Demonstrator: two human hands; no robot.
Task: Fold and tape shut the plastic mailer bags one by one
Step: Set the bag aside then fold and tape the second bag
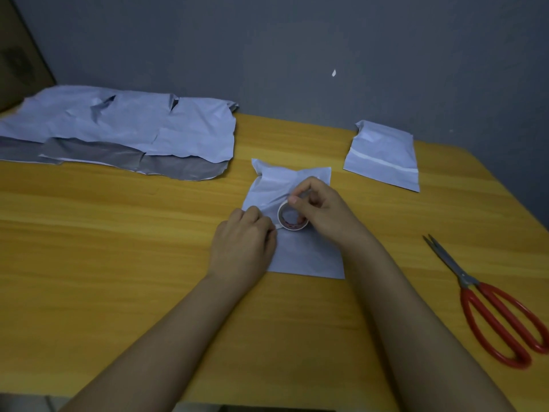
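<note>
A folded white mailer bag (309,257) lies in the middle of the yellow table (118,248). Over it, my right hand (322,209) grips a small roll of clear tape (289,221) with a red-printed core. My left hand (243,242) pinches the tape's free end just left of the roll, with its fingers curled on the bag. A short strip of tape runs between the two hands. Both hands hide the bag's middle.
Several unfolded white mailer bags (124,126) with grey flaps are spread out at the back left. One folded, taped bag (383,156) lies at the back right. Red-handled scissors (490,304) rest near the right edge. A grey wall stands behind the table.
</note>
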